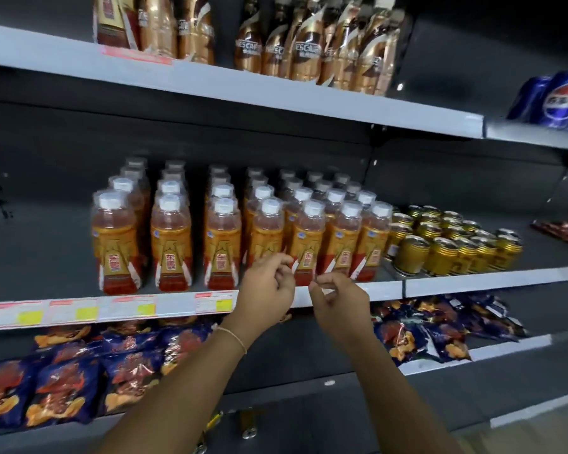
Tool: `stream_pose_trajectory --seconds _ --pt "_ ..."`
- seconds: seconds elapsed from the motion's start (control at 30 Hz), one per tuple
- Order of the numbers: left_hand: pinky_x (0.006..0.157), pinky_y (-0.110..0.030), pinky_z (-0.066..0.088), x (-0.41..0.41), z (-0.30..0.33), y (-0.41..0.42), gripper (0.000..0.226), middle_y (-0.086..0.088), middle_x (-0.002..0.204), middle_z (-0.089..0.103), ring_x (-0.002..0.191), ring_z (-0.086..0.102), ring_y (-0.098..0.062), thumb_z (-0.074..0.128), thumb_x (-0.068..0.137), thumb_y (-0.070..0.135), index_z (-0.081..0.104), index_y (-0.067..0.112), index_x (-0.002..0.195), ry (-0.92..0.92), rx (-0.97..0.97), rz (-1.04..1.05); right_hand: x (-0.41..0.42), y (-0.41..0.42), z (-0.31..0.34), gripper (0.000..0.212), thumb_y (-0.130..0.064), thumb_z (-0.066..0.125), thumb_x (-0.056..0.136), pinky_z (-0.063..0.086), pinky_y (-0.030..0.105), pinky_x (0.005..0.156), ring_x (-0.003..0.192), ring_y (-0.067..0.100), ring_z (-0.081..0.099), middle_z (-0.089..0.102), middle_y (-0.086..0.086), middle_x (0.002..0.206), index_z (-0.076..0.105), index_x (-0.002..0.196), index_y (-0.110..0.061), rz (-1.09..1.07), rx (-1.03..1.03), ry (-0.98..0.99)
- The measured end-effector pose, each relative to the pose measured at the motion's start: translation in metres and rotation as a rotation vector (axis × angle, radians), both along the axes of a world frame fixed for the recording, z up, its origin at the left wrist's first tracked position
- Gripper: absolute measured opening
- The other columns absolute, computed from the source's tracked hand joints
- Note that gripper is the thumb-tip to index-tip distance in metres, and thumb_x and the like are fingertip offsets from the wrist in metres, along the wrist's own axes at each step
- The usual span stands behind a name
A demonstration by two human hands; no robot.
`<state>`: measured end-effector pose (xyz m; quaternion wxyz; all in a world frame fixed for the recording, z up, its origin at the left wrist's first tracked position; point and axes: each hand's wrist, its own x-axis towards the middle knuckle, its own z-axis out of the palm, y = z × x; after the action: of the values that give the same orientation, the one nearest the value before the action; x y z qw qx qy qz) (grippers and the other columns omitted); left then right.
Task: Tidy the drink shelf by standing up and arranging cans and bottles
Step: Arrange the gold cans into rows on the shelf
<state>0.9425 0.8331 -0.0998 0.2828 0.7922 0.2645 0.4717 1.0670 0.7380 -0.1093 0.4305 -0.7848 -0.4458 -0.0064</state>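
Orange plastic drink bottles with white caps [223, 244] stand upright in rows running front to back on the middle grey metal shelf [351, 291], filling its left and centre part, the front row lined up just behind the shelf edge. To their right on the same shelf sits a cluster of short gold metal cans [446, 244], also upright, packed close together. Both hands are raised in front of the front row of bottles, near the shelf edge. The left hand [269, 285] has its fingers loosely curled, with the fingertips just in front of the lower label of a front bottle; whether it touches the bottle cannot be told. A thin bracelet [232, 335] circles that wrist. The right hand [338, 298] is just beside it, fingers curled inward with thumb and forefinger drawn together; whether it pinches anything cannot be told. On the shelf above stand brown and gold coffee bottles [309, 44], and blue cola cans [551, 99] show at the far right. Below, dark blue snack bags [63, 385] lie on the lower shelf, and white and yellow price tags [89, 311] line the middle shelf's edge.
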Motion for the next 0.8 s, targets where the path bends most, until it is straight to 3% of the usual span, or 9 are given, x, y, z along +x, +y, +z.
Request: stream_pose_trajectory --seconds 0.2,0.37,0.5,0.6,0.67,0.8 --pt "0.081 -0.03 0.05 0.098 0.017 -0.05 0.026 -0.003 0.101 0.062 0.093 0.06 -0.021 0.053 0.092 0.012 0.065 0.009 0.116 0.08 -0.02 0.001 0.092 -0.064 0.013 0.028 -0.039 0.065 0.095 0.034 0.001 0.06 0.063 -0.011 0.055 0.068 -0.012 0.09 0.066 0.118 -0.022 -0.005 -0.034 -0.004" --pt "0.079 -0.031 0.05 0.159 0.023 -0.075 0.023 0.0 0.098 0.061 0.088 0.058 -0.015 0.056 0.09 0.014 0.064 0.013 0.112 0.127 0.004 -0.052 0.153 -0.099 0.019 0.026 -0.04 0.063 0.096 0.033 0.001 0.055 0.066 -0.012 0.054 0.069 -0.012 0.101 0.065 0.118 -0.025 -0.053 -0.055 0.017" --pt "0.082 -0.023 0.047 0.204 0.023 -0.084 0.032 0.004 0.104 0.059 0.091 0.056 -0.01 0.055 0.092 0.018 0.06 0.014 0.123 0.14 0.001 -0.075 0.192 -0.111 0.019 0.025 -0.038 0.062 0.097 0.04 0.011 0.065 0.073 -0.007 0.057 0.071 -0.01 0.11 0.064 0.119 -0.025 -0.06 -0.051 0.022" --pt "0.091 -0.034 0.05 0.236 0.022 -0.085 0.037 -0.002 0.113 0.058 0.103 0.057 -0.017 0.052 0.093 0.016 0.055 0.013 0.13 0.16 -0.026 -0.098 0.218 -0.112 0.018 0.025 -0.037 0.062 0.097 0.035 0.002 0.06 0.069 -0.011 0.057 0.07 -0.016 0.094 0.063 0.12 -0.026 -0.079 -0.058 0.03" --pt "0.1 -0.031 0.045 0.258 0.021 -0.083 0.042 -0.007 0.126 0.056 0.116 0.054 -0.021 0.052 0.093 0.013 0.051 0.011 0.136 0.161 -0.04 -0.098 0.235 -0.11 0.018 0.022 -0.035 0.062 0.098 0.031 -0.001 0.055 0.065 -0.011 0.057 0.065 -0.019 0.077 0.064 0.118 -0.027 -0.089 -0.062 0.008" --pt "0.106 -0.028 0.036 0.301 0.017 -0.069 0.049 -0.004 0.137 0.049 0.128 0.046 -0.021 0.054 0.092 0.015 0.043 0.014 0.14 0.146 -0.095 -0.097 0.271 -0.1 0.025 0.007 -0.021 0.062 0.097 0.037 0.004 0.053 0.062 -0.006 0.056 0.062 -0.019 0.083 0.064 0.103 -0.026 -0.085 0.001 -0.108"
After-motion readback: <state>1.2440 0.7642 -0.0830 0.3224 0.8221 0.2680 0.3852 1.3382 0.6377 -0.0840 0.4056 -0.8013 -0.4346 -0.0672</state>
